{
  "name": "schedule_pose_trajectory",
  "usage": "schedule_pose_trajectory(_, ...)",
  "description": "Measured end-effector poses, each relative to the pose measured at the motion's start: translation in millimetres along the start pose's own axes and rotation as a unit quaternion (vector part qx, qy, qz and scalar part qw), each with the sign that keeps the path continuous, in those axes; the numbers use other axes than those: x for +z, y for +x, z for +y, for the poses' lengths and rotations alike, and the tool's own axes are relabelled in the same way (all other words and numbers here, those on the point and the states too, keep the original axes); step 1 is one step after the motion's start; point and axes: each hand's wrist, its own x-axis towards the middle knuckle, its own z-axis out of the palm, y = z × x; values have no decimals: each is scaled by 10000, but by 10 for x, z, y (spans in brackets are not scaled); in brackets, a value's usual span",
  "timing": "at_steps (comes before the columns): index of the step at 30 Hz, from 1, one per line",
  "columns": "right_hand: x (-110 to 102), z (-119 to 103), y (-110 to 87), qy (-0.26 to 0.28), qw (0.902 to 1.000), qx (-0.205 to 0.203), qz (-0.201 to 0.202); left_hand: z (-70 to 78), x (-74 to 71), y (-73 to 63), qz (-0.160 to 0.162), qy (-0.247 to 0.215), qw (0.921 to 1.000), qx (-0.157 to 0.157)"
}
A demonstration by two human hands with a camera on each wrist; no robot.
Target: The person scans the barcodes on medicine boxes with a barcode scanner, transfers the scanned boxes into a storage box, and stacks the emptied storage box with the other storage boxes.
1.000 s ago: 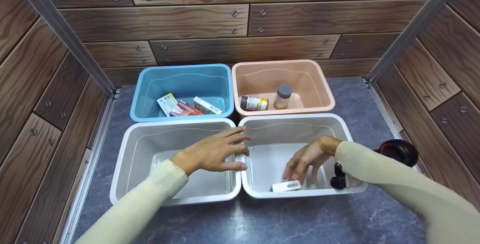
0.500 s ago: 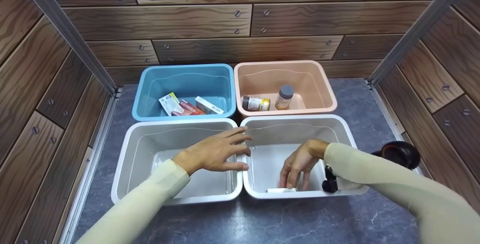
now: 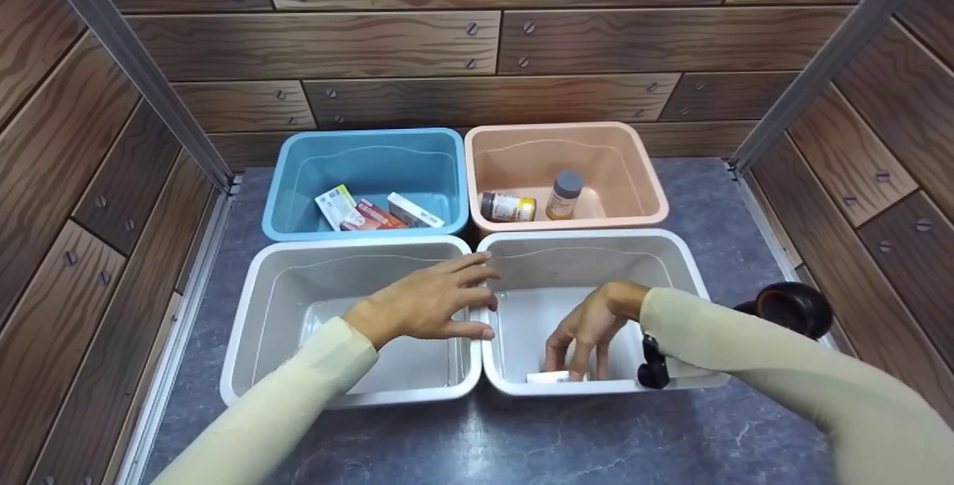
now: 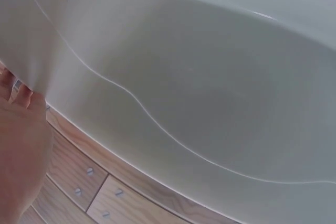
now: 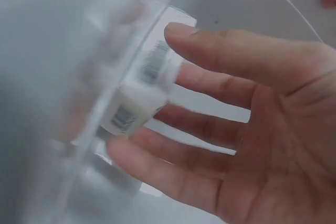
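Observation:
My right hand reaches down into the right-hand white bin. It holds a small white box low against the bin's near wall. In the right wrist view, the thumb lies on one face of the white box, which bears barcodes, and the fingers curl behind it. My left hand rests palm down over the left-hand white bin, its relaxed fingertips across the rims where the two white bins meet. The near rim hides part of the small box in the head view.
Behind stands a blue bin with several medicine boxes, including a red box. Beside it, a peach bin holds a lying bottle and an upright bottle. A black round object is partly behind the right sleeve. Wood-patterned walls enclose the table.
My right hand has lowered, moved slightly left and closed its fingers on the small white box, which has shifted slightly. The left hand stays on the rims.

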Motion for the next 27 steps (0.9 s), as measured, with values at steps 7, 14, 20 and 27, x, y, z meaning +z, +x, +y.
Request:
schedule_pose_trajectory(7,48,-39,-117,-238,9981,-204,535,0,10,-3,71,-22,10000,43)
schedule_pose_trajectory(14,64,3,-550,-627,9806,-1071,1515,-2,21,4,138,-7,9998,125)
schedule_pose_trajectory(20,159,143,-917,-251,9565,-1646,2397,2,21,9,-14,-37,10000,27)
schedule_pose_trajectory(27,358,316,-1083,24,8995,-2694,3440,-7,29,-8,-74,-108,9999,-32)
